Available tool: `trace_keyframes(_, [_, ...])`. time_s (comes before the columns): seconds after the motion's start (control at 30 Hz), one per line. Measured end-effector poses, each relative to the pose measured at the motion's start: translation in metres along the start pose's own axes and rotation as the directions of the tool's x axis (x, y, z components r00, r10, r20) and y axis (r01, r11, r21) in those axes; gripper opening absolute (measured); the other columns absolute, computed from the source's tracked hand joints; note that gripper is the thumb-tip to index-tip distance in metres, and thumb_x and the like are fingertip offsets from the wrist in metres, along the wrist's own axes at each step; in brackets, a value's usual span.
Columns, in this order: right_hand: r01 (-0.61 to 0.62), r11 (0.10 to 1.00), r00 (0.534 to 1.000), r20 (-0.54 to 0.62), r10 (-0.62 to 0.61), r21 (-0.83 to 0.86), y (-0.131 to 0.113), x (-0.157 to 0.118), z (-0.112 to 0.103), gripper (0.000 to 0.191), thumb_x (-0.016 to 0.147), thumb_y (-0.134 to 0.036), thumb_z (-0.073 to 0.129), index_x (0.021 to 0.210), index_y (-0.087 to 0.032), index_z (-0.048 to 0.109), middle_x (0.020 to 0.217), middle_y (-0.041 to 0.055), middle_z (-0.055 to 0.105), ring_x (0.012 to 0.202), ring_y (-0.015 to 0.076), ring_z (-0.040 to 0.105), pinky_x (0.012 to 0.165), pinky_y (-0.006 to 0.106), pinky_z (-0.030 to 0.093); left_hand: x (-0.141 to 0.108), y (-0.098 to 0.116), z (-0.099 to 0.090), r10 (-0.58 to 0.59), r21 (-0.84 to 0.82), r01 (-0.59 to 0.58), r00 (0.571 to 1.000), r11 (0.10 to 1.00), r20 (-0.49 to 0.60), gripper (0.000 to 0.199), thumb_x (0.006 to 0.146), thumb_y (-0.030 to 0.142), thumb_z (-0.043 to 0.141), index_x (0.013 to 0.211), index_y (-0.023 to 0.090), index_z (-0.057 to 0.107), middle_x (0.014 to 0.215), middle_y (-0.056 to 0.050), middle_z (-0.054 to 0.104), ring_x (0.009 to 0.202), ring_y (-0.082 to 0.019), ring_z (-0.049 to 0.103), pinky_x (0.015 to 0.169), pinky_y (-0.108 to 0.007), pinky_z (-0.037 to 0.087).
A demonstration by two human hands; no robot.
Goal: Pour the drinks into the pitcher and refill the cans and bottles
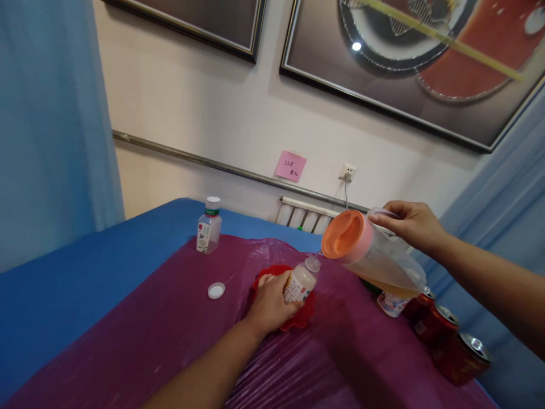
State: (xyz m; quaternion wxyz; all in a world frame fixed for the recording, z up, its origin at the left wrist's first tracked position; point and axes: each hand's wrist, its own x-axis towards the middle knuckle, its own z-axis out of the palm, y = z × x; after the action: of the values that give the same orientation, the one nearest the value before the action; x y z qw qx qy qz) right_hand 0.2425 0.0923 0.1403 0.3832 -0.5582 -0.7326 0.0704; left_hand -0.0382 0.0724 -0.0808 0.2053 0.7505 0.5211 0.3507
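Note:
My left hand is wrapped round a small labelled bottle, uncapped and tilted to the right over a red scalloped dish. My right hand grips the handle of a clear pitcher with an orange lid. The pitcher is tipped left, with brownish liquid inside, and its spout is just above the bottle's mouth. A thin trickle shows between them. On the purple plastic sheet lies a white cap, left of the dish.
A capped clear bottle stands at the back left. At the right are several red cans and a printed cup, partly behind the pitcher. Blue curtains hang at both sides; a rail runs along the wall.

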Motion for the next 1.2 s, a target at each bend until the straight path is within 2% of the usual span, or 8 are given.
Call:
trace_keyframes(0.77, [0.027, 0.999, 1.0, -0.016, -0.027, -0.027, -0.0016, -0.0001, -0.0018, 0.061, 0.063, -0.081, 0.074, 0.059, -0.022, 0.06, 0.053, -0.0019, 0.045, 0.053, 0.0127, 0.039, 0.048, 0.027, 0.03, -0.0002, -0.0002, 0.0004, -0.007, -0.015, 0.007, 1.0, 1.0, 0.009, 0.059, 0.071, 0.035, 0.081, 0.127, 0.028, 0.064, 0.121, -0.004, 0.074, 0.116, -0.032, 0.062, 0.107, -0.045, 0.035])
trace_keyframes(1.2, [0.003, 1.0, 1.0, -0.016, -0.004, -0.026, -0.0002, 0.0, -0.002, 0.059, 0.064, -0.078, 0.075, 0.06, -0.021, 0.061, 0.054, -0.0023, 0.045, 0.054, 0.013, 0.039, 0.05, 0.028, 0.031, 0.0003, -0.0006, -0.0001, 0.014, -0.025, -0.014, 1.0, 1.0, 0.005, 0.054, 0.071, 0.032, 0.08, 0.123, 0.029, 0.065, 0.12, -0.002, 0.074, 0.117, -0.032, 0.063, 0.109, -0.046, 0.035])
